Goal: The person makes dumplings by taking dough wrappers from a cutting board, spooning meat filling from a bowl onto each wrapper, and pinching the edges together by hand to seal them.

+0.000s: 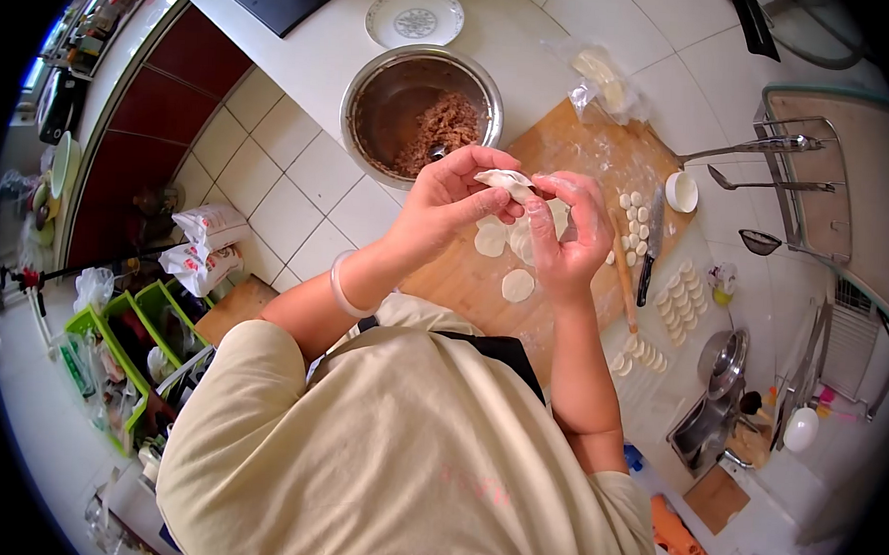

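Between my two hands is a dumpling [505, 181], its dough folded over and pinched along the edge. My left hand [458, 191] grips one end, thumb below and fingers behind. At the other end, the thumb and fingers of my right hand [573, 224] press the dough. Flour whitens my fingertips. Below the hands, round dough wrappers [519, 285] lie on a wooden board [464, 293], some partly hidden by my right hand. A steel bowl [372, 116] of minced filling [449, 124] stands just beyond my left hand.
Right of my hands lie a rolling pin [622, 270], a knife [650, 252] and small dough pieces [634, 218]. Rows of finished dumplings [679, 303] sit farther right. A patterned plate [414, 18], a plastic bag [602, 81] and a small white bowl [681, 192] stand around the board.
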The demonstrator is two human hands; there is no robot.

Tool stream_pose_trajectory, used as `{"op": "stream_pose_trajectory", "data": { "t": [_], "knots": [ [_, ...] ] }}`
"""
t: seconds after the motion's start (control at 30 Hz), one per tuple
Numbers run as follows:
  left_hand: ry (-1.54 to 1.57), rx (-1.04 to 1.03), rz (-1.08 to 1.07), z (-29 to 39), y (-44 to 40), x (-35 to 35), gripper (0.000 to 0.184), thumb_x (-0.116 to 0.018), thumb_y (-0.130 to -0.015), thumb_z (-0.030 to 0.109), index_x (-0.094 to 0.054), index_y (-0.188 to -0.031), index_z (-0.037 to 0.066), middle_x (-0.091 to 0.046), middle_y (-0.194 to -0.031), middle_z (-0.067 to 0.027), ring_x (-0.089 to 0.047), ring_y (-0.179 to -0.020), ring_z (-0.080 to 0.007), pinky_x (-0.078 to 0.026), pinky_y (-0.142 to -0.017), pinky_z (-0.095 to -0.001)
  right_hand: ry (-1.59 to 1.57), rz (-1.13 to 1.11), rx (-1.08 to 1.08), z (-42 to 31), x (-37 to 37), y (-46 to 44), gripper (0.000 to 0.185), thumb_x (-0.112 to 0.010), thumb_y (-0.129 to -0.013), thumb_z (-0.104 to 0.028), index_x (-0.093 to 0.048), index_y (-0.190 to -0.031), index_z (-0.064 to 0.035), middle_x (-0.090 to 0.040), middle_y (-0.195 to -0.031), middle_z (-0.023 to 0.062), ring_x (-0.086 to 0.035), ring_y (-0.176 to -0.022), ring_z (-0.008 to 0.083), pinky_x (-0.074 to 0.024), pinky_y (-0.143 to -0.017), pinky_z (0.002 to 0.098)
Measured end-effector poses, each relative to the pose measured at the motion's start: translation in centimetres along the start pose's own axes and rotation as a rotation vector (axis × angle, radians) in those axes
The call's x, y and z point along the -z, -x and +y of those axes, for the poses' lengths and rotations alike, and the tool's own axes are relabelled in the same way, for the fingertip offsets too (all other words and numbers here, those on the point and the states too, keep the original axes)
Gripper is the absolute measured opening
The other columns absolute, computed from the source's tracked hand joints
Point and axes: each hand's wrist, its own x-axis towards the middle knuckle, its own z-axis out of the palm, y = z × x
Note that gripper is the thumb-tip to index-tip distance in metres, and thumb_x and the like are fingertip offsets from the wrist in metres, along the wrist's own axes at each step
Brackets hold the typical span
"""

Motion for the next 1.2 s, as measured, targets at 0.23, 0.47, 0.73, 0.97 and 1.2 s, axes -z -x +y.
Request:
{"op": "stream_pose_trajectory", "data": {
  "t": [0.23,0.47,0.73,0.97,1.2],
  "knots": [
    [0.03,0.019,0.018,0.1,-0.1,-0.9,0.026,-0.06,-0.09,0.005,-0.052,-0.115,-0.002,-0.062,-0.103,-0.0084,-0.064,-0.088,-0.0144,-0.053,-0.078,-0.0282,0.134,0.001,0.109,-0.6,0.3,-0.2,0.008,-0.067,-0.08,-0.003,-0.061,-0.086,-0.002,-0.06,-0.083,0.0101,-0.058,-0.072,0.0236,-0.0475,-0.062,0.0323],
    [-0.068,0.004,0.01,0.3,0.0,-0.9,0.028,-0.06,-0.089,0.002,-0.052,-0.115,-0.003,-0.062,-0.103,-0.0082,-0.062,-0.084,-0.0118,-0.053,-0.076,-0.0266,0.228,0.005,0.268,-0.6,0.3,-0.5,0.009,-0.066,-0.081,-0.002,-0.061,-0.088,-0.0016,-0.057,-0.082,0.0092,-0.054,-0.07,0.0256,-0.0464,-0.06,0.034],
    [-0.256,-0.104,0.021,0.8,-0.2,-1.4,0.046,-0.061,-0.086,-0.002,-0.04,-0.127,-0.002,-0.062,-0.103,-0.0103,-0.062,-0.089,-0.0132,-0.053,-0.076,-0.0265,0.183,-0.032,0.214,-1.0,0.5,-0.7,0.009,-0.069,-0.078,-0.004,-0.064,-0.085,-0.0029,-0.057,-0.083,0.0079,-0.053,-0.072,0.0236,-0.0455,-0.061,0.0325],
    [-0.399,-0.118,0.025,0.6,0.1,-1.4,0.036,-0.06,-0.087,-0.002,-0.049,-0.121,-0.003,-0.063,-0.105,-0.011,-0.062,-0.095,-0.014,-0.053,-0.08,-0.0272,0.198,-0.099,0.16,-1.1,0.4,-0.7,0.02,-0.07,-0.079,-0.011,-0.066,-0.097,-0.004,-0.057,-0.086,0.0078,-0.053,-0.078,0.0232,-0.0459,-0.064,0.0338],
    [0.249,0.198,-0.002,0.3,0.5,-1.9,0.025,-0.058,-0.092,0.01,-0.057,-0.116,0.003,-0.062,-0.106,-0.009,-0.061,-0.096,-0.015,-0.051,-0.085,-0.0311,-0.284,-0.101,-0.167,-0.9,-0.8,-0.5,0.059,-0.06,-0.088,-0.045,-0.051,-0.127,-0.0021,-0.061,-0.106,0.0147,-0.058,-0.103,0.0279,-0.0485,-0.083,0.0358]
  ]
}}
